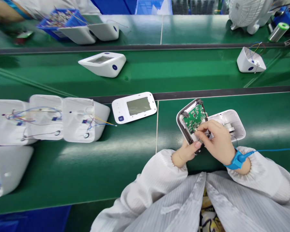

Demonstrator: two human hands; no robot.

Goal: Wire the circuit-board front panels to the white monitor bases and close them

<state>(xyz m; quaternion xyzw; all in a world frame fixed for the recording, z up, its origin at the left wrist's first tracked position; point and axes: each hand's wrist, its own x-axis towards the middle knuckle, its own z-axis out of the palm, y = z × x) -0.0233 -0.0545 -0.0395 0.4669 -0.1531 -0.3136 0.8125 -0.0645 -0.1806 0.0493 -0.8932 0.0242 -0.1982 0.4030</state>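
Observation:
My left hand point(186, 152) grips the lower end of a grey-edged device cover point(180, 120), thumb on its inner side. A green circuit board point(195, 118) sits in that cover, which is held tilted. Thumb and fingers of my right hand point(216, 138) are pinched together at the board's lower edge. What lies between those fingertips is too small to make out, perhaps a wire end. Beneath and beside the cover is an open white housing point(239, 129), with a thin dark wire curving along its near side. A blue strap with a cord circles my right wrist.
A white front panel with a display window point(138, 107) lies left of my hands. Several white housings with loose wires point(81, 119) stand further left. Across the green belt are an assembled white device point(103, 64), another housing point(250, 61) and a fan point(245, 13). A co-worker's arm point(16, 9) reaches in, top left.

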